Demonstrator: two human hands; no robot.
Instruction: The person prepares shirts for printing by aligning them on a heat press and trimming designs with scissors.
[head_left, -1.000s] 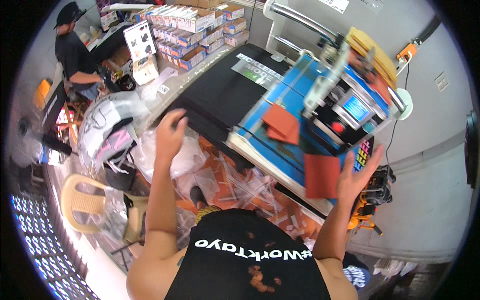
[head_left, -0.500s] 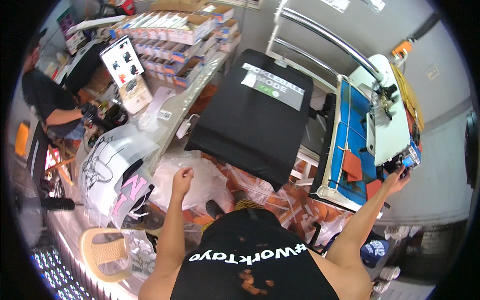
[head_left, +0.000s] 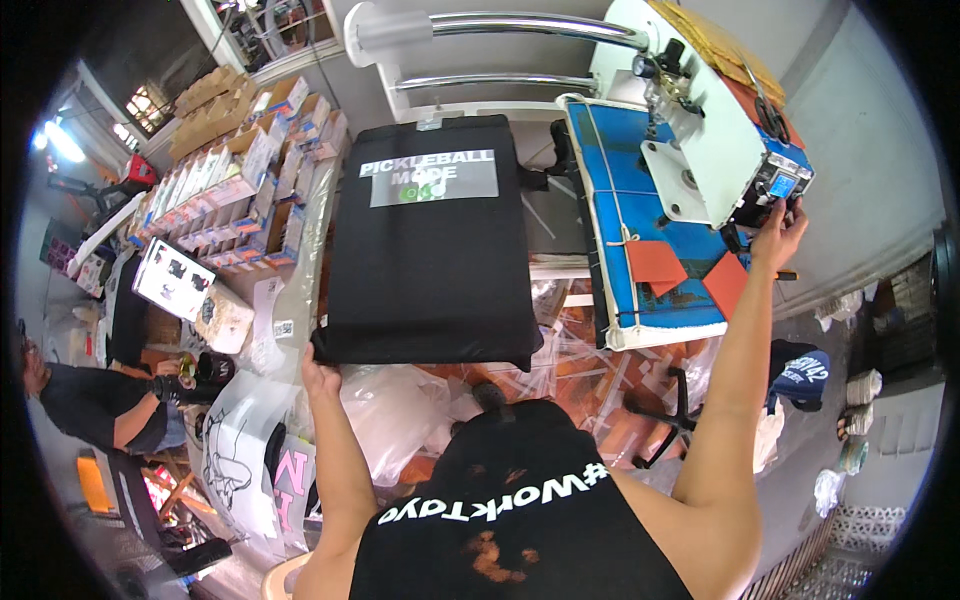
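Observation:
A black shirt (head_left: 425, 270) lies stretched over the flat platen of a heat press, its front edge drooping. Across its upper part is a translucent print sheet (head_left: 435, 178) with pale lettering and a green mark. My left hand (head_left: 322, 372) is closed at the shirt's near left corner, part of its fingers hidden by the cloth. Out to the right, my right hand (head_left: 778, 240) reaches the control box (head_left: 775, 190) on the end of the white press head (head_left: 700, 150). Its fingers are apart, with the fingertips at the box's lit blue screen.
Right of the shirt, a blue pad (head_left: 625, 185) carries orange-red pieces (head_left: 655, 264) and a cord. Stacked boxes (head_left: 215, 180) fill the left table. A co-worker (head_left: 95, 405) sits at far left. Plastic (head_left: 385, 410) and strips litter the floor; a wheeled chair base (head_left: 672, 415) stands right.
My view has turned rightward. My left hand has moved from mid-air to the shirt's near left corner. My right hand stays at the control box.

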